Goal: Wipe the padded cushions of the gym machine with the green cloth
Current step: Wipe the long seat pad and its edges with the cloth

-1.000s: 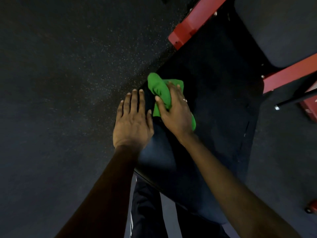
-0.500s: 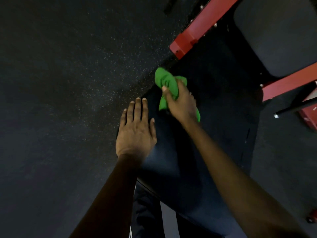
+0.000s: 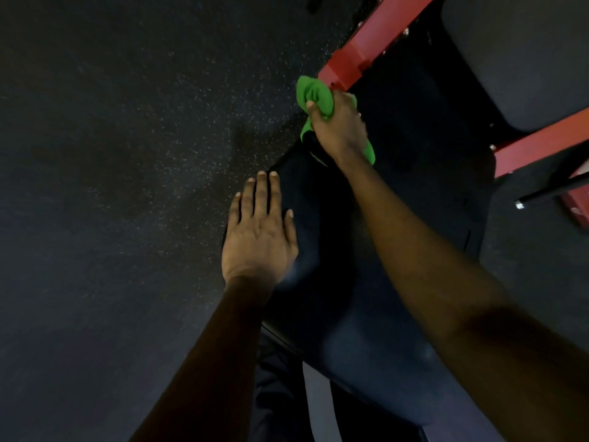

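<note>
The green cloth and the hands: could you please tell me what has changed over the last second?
The right hand pushed the green cloth farther along the cushion, up to the red frame, bunching it in its grip. The left hand stayed flat on the cushion's left edge.

One camera sits on the person's head and looks steeply down and forward through a wide-angle lens. It is close: both forearms [image 3: 207, 362] enter from the bottom edge, the left hand [image 3: 258, 240] near the middle, the right hand [image 3: 339, 132] on the green cloth [image 3: 314, 94] higher up. The cushion [image 3: 325, 282] fills centre and right, the speckled floor [image 3: 127, 154] the left, the red frame [image 3: 357, 62] the top right.
</note>
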A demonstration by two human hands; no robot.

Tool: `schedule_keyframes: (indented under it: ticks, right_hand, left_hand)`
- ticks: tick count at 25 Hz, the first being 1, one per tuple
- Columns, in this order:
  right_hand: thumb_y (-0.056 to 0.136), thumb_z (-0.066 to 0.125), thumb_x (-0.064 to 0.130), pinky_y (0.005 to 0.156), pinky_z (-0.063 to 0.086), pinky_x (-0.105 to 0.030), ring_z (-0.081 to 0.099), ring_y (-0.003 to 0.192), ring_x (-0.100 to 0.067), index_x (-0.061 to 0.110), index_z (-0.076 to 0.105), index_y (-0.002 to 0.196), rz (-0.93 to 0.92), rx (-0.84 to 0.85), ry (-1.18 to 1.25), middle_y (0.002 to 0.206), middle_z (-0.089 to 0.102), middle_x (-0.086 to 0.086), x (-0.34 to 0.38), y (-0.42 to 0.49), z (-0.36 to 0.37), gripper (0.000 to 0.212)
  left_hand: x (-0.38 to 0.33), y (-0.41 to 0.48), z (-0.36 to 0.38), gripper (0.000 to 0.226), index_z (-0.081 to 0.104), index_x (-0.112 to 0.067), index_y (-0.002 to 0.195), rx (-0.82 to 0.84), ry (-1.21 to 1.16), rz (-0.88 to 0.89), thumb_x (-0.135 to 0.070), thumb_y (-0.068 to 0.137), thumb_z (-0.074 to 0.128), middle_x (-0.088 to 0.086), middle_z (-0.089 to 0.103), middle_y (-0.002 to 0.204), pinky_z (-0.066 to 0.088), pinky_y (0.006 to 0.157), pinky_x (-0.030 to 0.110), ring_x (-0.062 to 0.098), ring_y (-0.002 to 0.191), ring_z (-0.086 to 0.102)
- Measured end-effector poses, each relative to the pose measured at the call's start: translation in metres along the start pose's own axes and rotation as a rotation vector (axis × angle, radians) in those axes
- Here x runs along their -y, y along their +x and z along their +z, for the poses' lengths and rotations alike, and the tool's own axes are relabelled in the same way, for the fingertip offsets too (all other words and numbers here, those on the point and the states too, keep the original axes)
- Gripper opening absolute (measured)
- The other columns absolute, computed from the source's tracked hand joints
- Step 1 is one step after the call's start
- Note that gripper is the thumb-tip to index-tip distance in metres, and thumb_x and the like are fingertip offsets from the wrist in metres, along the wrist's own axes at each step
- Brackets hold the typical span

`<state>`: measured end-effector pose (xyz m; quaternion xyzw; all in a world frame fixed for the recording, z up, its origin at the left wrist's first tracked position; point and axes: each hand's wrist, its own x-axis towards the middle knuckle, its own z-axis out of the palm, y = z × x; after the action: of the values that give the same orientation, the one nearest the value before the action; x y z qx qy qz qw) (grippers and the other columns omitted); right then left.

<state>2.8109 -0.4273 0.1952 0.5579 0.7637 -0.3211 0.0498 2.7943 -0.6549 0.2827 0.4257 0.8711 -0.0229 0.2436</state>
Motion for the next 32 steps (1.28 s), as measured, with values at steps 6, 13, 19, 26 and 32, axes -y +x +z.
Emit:
schedule_keyframes:
  ticks: [6, 13, 19, 26, 32]
  right_hand:
    - [0.099, 0.055, 0.048, 0.111, 0.038, -0.035, 0.038, 0.146, -0.022, 0.017, 0.045, 0.147, -0.195, 0.072, 0.086, 0.151, 0.050, -0.004, -0.018, -0.131, 0.001, 0.058]
    - [0.097, 0.055, 0.049, 0.079, 0.036, -0.028, 0.063, 0.113, -0.029, 0.018, 0.057, 0.123, 0.056, -0.079, 0.079, 0.125, 0.063, -0.004, -0.023, 0.000, -0.004, 0.040]
    - [0.098, 0.056, 0.050, 0.106, 0.042, -0.033, 0.048, 0.138, -0.021, 0.021, 0.048, 0.144, -0.067, 0.048, 0.124, 0.146, 0.054, -0.002, -0.033, -0.146, -0.007, 0.055]
    - [0.098, 0.054, 0.049, 0.084, 0.040, -0.029, 0.061, 0.117, -0.026, 0.016, 0.055, 0.129, -0.049, -0.049, 0.075, 0.129, 0.063, -0.004, -0.034, -0.064, -0.001, 0.045]
    - [0.096, 0.054, 0.051, 0.090, 0.047, -0.038, 0.059, 0.122, -0.030, 0.022, 0.053, 0.132, -0.060, 0.001, 0.058, 0.134, 0.060, -0.003, -0.015, -0.073, 0.000, 0.047]
  left_hand:
    - [0.001, 0.000, -0.002, 0.063, 0.014, -0.007, 0.160, 0.018, -0.001, 0.008, -0.037, 0.106, 0.028, 0.015, 0.022, 0.165, 0.017, 0.124, 0.044, 0.028, 0.152, 0.021]
    - [0.001, 0.000, 0.001, 0.062, 0.017, -0.007, 0.160, -0.014, -0.005, 0.001, -0.037, 0.106, 0.028, 0.014, 0.025, 0.164, 0.020, 0.123, 0.044, 0.028, 0.151, 0.025]
    - [0.001, 0.000, -0.001, 0.063, 0.012, -0.008, 0.160, 0.019, -0.004, 0.010, -0.038, 0.107, 0.025, 0.014, 0.021, 0.166, 0.016, 0.125, 0.043, 0.027, 0.153, 0.020]
    - [0.001, -0.001, 0.000, 0.062, 0.013, -0.008, 0.160, 0.003, 0.003, 0.007, -0.038, 0.107, 0.026, 0.013, 0.022, 0.165, 0.018, 0.124, 0.043, 0.027, 0.152, 0.022]
    - [0.001, -0.001, 0.000, 0.062, 0.014, -0.009, 0.160, 0.002, 0.014, 0.007, -0.038, 0.107, 0.025, 0.013, 0.022, 0.165, 0.018, 0.124, 0.043, 0.027, 0.152, 0.022]
